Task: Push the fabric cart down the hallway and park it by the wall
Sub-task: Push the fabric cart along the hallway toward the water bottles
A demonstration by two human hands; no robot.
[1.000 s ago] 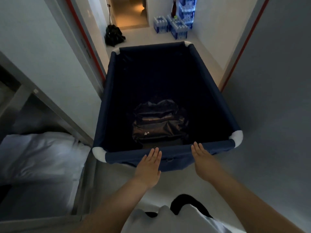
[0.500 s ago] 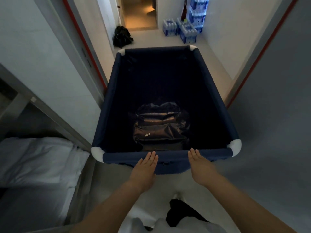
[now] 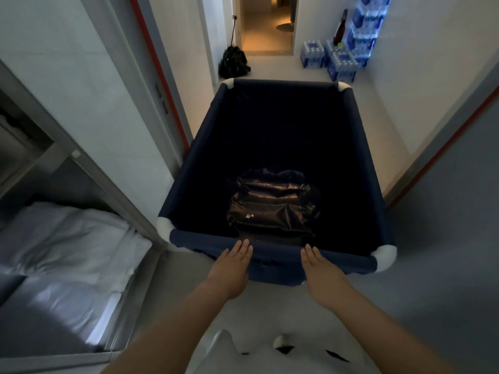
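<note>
Navy fabric cart on pale hallway floor, walls close.

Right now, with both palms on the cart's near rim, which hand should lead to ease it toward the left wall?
Probably the right hand. It presses the cart rim farther from that wall than the left hand, so its push should swing the cart leftward.

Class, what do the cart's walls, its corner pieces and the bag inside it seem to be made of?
Cart walls: navy woven fabric, matte, sagging with creases. Corner pieces: smooth white, probably plastic. Bag: dark glossy plastic film, judging by shiny wrinkles.
</note>
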